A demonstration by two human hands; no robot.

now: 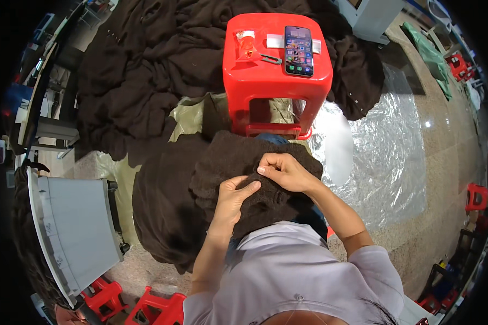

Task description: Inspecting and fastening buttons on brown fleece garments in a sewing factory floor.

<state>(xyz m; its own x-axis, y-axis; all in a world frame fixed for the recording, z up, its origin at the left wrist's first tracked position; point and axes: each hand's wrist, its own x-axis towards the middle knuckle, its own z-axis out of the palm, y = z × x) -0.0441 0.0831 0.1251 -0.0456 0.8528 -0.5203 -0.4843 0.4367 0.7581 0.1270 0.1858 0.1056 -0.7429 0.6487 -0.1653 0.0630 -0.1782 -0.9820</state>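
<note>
Dark brown knitted cloth [217, 157] lies bunched over my lap and spills down to the left. My left hand [236, 197] pinches a fold of it between thumb and fingers. Just to the right and a little farther off, my right hand [281, 172] grips the same cloth with thumb and bent forefinger. The two sets of fingertips are close together, apart by a small gap. Whether something small, such as a needle, sits between the fingers is too fine to see.
Ahead stands a red plastic stool [265, 81] bearing a phone [299, 51], thread snips [271, 58] and a clear packet [246, 46]. A large heap of brown cloth [146, 65] spreads behind it. Clear plastic sheeting [390, 162] covers the floor at right; a grey bin [78, 222] stands left.
</note>
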